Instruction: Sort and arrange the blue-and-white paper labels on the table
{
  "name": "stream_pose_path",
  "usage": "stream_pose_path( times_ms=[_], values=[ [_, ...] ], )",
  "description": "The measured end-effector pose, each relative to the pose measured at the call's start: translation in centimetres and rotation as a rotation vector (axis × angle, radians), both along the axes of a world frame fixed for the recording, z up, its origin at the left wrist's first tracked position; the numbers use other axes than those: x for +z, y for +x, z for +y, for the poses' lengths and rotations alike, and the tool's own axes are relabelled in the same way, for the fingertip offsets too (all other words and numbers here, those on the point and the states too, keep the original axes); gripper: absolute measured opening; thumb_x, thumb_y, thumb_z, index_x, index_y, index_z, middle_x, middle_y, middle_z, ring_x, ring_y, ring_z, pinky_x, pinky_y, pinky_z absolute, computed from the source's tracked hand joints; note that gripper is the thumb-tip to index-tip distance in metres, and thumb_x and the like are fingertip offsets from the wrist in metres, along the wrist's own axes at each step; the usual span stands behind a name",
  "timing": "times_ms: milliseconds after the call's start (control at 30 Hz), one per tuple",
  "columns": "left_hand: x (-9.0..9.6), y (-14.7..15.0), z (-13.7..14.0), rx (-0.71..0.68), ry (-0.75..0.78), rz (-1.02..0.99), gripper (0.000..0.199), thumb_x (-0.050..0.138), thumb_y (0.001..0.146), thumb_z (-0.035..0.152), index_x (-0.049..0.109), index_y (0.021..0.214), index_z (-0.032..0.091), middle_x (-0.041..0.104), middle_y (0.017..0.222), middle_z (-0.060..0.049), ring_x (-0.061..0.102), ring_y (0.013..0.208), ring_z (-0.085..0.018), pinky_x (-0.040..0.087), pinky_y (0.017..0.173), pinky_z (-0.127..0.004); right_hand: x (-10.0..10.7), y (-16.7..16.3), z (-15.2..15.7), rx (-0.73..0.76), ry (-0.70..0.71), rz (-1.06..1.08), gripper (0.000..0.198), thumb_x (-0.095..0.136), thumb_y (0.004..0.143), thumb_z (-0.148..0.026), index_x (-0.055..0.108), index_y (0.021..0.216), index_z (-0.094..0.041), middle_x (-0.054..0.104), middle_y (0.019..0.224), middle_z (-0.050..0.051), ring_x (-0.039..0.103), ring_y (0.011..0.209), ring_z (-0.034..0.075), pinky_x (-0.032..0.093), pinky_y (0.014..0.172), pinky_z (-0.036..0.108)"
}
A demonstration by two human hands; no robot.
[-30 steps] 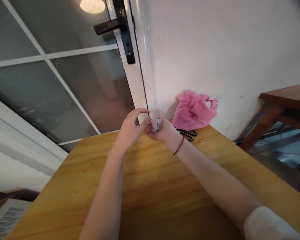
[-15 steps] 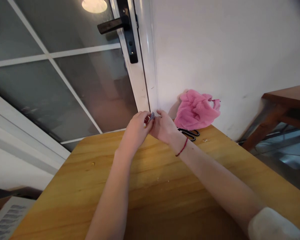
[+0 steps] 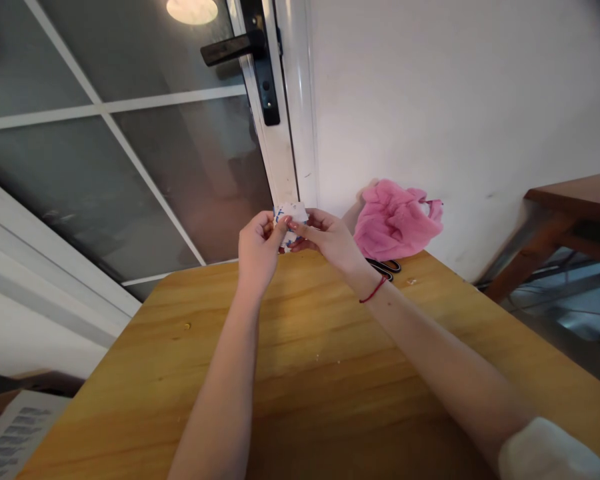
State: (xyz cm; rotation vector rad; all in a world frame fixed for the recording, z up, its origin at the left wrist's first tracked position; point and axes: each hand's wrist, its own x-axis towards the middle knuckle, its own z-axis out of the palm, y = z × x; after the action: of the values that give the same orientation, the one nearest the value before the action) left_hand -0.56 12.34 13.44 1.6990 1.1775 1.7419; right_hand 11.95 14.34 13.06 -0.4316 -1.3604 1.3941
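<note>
A small white piece with blue markings (image 3: 296,212) is pinched between my two hands, above the far edge of the table; whether it is paper or cloth I cannot tell. My left hand (image 3: 261,248) grips its left side, thumb on its face. From the right, my right hand (image 3: 334,241) holds it too, thumb against the front and fingers behind. The two thumb tips almost meet in the middle. A red string bracelet (image 3: 373,291) circles my right wrist. Partly hidden behind that wrist, the black-handled scissors (image 3: 391,267) lie on the wooden table (image 3: 300,400).
A fluffy pink cloth item (image 3: 397,220) rests at the table's back right, against the white wall (image 3: 430,100). Behind the table's far left stands a glazed door with a black handle (image 3: 233,49). Small crumbs and a tiny yellow bit (image 3: 187,326) are on the tabletop.
The piece, mostly hidden and seen edge-on before, now faces me flat and spread wider. My right hand has turned from an open palm to a pinch on it.
</note>
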Motion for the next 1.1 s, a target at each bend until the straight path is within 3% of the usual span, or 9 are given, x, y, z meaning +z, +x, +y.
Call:
stream_pose_path(
  times_ms=[200,300,433,567,700,867,1100],
  values=[
    [0.0,1.0,-0.4,0.031,0.003,-0.013,0.031,0.056,0.081,0.044,0.051,0.066,0.018,0.044,0.049,0.005,0.039,0.038,-0.007,0.031,0.034,-0.019,0.1,0.4,-0.4,-0.185,0.158,-0.178,0.031,0.062,0.075,-0.048,0.051,0.075,-0.019,0.054,0.061,-0.003,0.057,0.048,0.01,0.045,0.039,0.021],
    [0.0,1.3,-0.4,-0.1,-0.036,-0.078,0.029,0.052,0.084,0.043,0.051,0.069,0.018,0.046,0.054,0.004,0.044,0.043,-0.007,0.036,0.038,-0.019,-0.1,0.4,-0.5,-0.306,0.252,-0.246,0.027,0.055,0.082,-0.046,0.048,0.075,-0.021,0.052,0.06,-0.003,0.054,0.045,0.009,0.038,0.035,0.02],
    [0.2,1.6,-0.5,-0.301,-0.111,-0.165,0.018,0.056,0.082,0.036,0.05,0.079,0.019,0.05,0.06,0.003,0.052,0.049,-0.009,0.042,0.041,-0.02,0.0,0.8,-0.2,-0.413,0.294,-0.293,0.026,0.049,0.086,-0.045,0.048,0.076,-0.021,0.053,0.061,-0.002,0.051,0.044,0.008,0.037,0.038,0.02],
    [0.5,1.3,-0.7,-0.339,-0.136,-0.131,0.025,0.07,0.07,0.027,0.051,0.083,0.019,0.058,0.069,0.002,0.057,0.054,-0.011,0.047,0.043,-0.021,0.6,1.9,0.4,-0.291,0.255,-0.341,0.032,0.051,0.082,-0.051,0.051,0.076,-0.02,0.054,0.061,-0.002,0.048,0.042,0.007,0.037,0.037,0.019],
    [0.6,0.4,-0.5,-0.269,-0.098,-0.113,0.021,0.071,0.068,0.025,0.058,0.082,0.017,0.061,0.071,0.001,0.053,0.05,-0.008,0.048,0.044,-0.021,1.5,3.2,0.8,-0.13,0.235,-0.369,0.032,0.059,0.078,-0.048,0.058,0.079,-0.016,0.058,0.065,-0.001,0.055,0.048,0.008,0.043,0.041,0.018],
    [1.1,-0.3,-0.7,-0.155,-0.039,-0.15,0.024,0.072,0.067,0.026,0.065,0.087,0.016,0.06,0.069,0.0,0.055,0.057,-0.009,0.051,0.049,-0.02,2.3,4.3,0.6,-0.133,0.212,-0.428,0.027,0.064,0.075,-0.04,0.06,0.074,-0.013,0.064,0.071,0.002,0.056,0.051,0.006,0.045,0.045,0.017],
    [1.0,0.6,-1.3,-0.205,-0.097,0.042,0.02,0.063,0.076,0.032,0.065,0.088,0.017,0.066,0.084,-0.004,0.062,0.067,-0.014,0.055,0.059,-0.026,1.7,3.4,0.2,-0.098,0.212,-0.571,0.014,0.06,0.079,-0.026,0.06,0.073,-0.014,0.065,0.067,0.003,0.057,0.048,0.009,0.047,0.044,0.021]
  ],
)
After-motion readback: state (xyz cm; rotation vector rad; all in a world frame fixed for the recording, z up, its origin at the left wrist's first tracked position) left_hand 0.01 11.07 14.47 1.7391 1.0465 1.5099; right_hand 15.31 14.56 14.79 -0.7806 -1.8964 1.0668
